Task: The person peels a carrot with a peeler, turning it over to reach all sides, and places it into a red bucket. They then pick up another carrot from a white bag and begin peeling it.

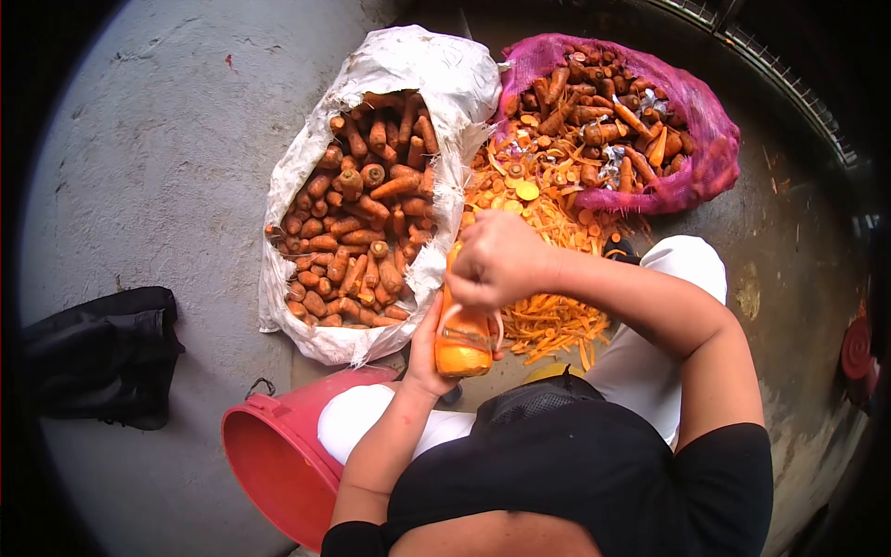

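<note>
Holding a big orange carrot (pixel 462 357), the person's left hand (pixel 426 350) wraps around its side near the lower end; the right hand (pixel 494 260) is curled up small by the top part of the carrot, with its fingers bent in; I cannot tell what is inside that hand; a thin, pale, bendy thing (pixel 498 327) shows beside the carrot, and a dark line goes across its skin; the carrot is in front of the person's tummy, close to the edge of a big white sack (pixel 422 65); that sack is open and full of brown-orange carrots (pixel 371 206); a pink net bag (pixel 713 158) lies further off on the right, with more carrots (pixel 594 113) and some shiny silver bits (pixel 613 160) in it; a heap of bright orange peels (pixel 557 320) is on the floor past the right hand, with a round yellow slice (pixel 527 190) near its far end; a red bucket (pixel 283 464) leans over on its side by the person's left leg (pixel 357 422), in white trousers; a black cloth (pixel 116 357) lies on the gray floor (pixel 176 186), well apart on the left.
</note>
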The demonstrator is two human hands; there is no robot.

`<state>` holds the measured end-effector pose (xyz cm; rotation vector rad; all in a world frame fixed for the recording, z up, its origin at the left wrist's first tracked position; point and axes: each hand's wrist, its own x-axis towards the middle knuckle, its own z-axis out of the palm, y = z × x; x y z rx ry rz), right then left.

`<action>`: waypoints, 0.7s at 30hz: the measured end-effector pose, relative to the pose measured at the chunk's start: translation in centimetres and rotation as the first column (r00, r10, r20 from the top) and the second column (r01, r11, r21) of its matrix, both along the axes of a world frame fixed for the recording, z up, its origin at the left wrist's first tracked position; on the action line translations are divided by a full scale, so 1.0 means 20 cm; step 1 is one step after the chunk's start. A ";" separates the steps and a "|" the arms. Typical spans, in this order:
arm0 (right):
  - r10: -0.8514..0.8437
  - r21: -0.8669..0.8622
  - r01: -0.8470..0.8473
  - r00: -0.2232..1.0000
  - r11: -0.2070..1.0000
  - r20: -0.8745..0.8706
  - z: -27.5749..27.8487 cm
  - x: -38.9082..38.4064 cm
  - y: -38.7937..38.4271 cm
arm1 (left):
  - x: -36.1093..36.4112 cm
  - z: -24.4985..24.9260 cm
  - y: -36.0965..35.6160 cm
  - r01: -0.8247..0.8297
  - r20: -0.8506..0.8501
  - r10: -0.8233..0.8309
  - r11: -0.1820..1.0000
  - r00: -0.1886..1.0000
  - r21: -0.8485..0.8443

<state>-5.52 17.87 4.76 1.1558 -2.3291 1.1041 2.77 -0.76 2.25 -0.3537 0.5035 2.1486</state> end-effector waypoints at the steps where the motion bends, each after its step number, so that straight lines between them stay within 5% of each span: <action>1: 0.010 0.017 -0.011 1.000 1.000 0.010 -0.01 0.02 0.00 | -0.01 -0.03 0.00 0.045 -0.065 -0.048 0.998 0.997 -0.051; 5: 0.000 0.026 0.001 0.999 1.000 -0.036 -0.03 -0.02 0.03 | 0.00 0.01 0.01 0.042 0.015 -0.040 0.980 0.999 -0.197; 8: -0.225 0.112 0.227 0.974 0.967 -0.033 -0.16 -0.15 0.10 | 0.01 0.03 0.00 0.025 0.039 -0.020 0.989 0.999 -0.145; 10: -0.387 0.308 0.385 0.920 0.870 -0.057 -0.20 -0.38 0.31 | 0.04 0.05 -0.01 0.081 -0.052 -0.090 0.984 0.995 -0.157; 12: -0.608 0.494 0.575 0.786 0.652 -0.113 -0.26 -0.48 0.51 | 0.08 0.11 0.01 0.126 -0.118 -0.136 0.988 0.984 -0.085; 15: -0.684 0.388 0.643 0.728 0.660 -0.043 -0.31 -0.46 0.46 | 0.05 0.09 0.00 0.077 -0.096 -0.085 0.994 0.992 -0.075; 16: -0.664 0.449 0.541 0.727 0.711 0.176 -0.18 -0.41 0.37 | 0.03 0.08 -0.01 0.050 -0.083 -0.057 0.995 0.995 -0.084; 18: -0.526 0.293 0.453 0.810 0.842 0.258 -0.08 -0.30 0.23 | 0.01 0.05 -0.04 -0.004 -0.051 -0.003 0.993 0.999 -0.120; 21: -0.302 0.097 0.291 0.946 0.952 0.117 -0.03 -0.15 0.10 | -0.01 0.06 -0.03 -0.059 -0.008 0.059 0.994 0.998 -0.090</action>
